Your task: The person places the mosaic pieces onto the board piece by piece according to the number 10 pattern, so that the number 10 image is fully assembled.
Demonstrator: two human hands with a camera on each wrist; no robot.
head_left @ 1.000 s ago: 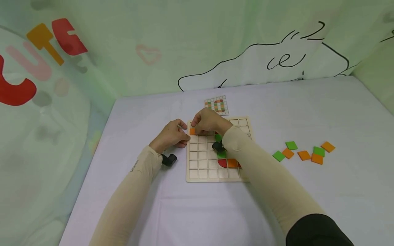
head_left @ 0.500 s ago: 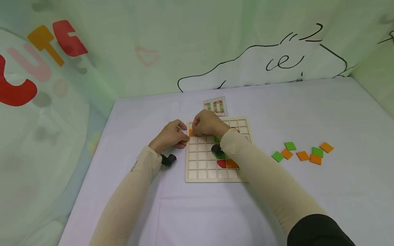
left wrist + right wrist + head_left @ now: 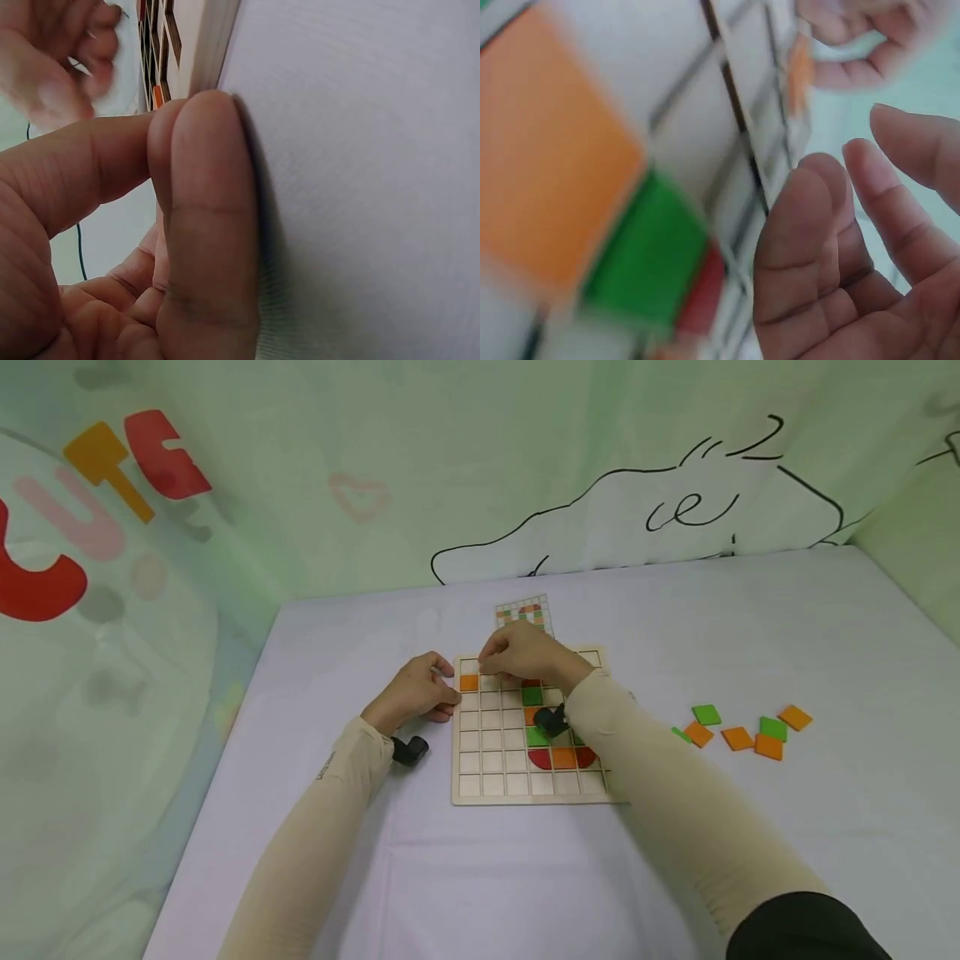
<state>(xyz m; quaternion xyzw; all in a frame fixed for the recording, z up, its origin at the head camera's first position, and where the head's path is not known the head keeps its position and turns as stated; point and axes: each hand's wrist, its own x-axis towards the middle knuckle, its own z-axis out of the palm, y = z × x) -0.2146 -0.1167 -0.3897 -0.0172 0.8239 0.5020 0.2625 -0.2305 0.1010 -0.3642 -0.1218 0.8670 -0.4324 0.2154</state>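
Note:
A wooden grid board (image 3: 480, 787) lies on the table. My left hand (image 3: 415, 693) touches its left edge; in the left wrist view the fingertips (image 3: 210, 120) meet right at the board's side. An orange square tile (image 3: 468, 682) sits in the leftmost column, second row from the back. Over the back rows hovers my right hand (image 3: 528, 653), its fingers (image 3: 795, 247) loosely bent with nothing between them. Green tiles (image 3: 532, 697), orange tiles (image 3: 563, 758) and red rounded tiles (image 3: 540, 759) fill cells in the board's middle; my right wrist and sleeve hide some of them.
Behind the board lies a pattern card (image 3: 506, 613), partly covered by my right hand. Several loose orange tiles (image 3: 738, 739) and green tiles (image 3: 706, 715) are scattered right of the board, beside my right forearm. A printed cloth (image 3: 360, 527) hangs behind the table.
My right hand has drawn back from the orange tile, up and to the right, leaving that tile in full view. The left hand has stayed at the board's edge.

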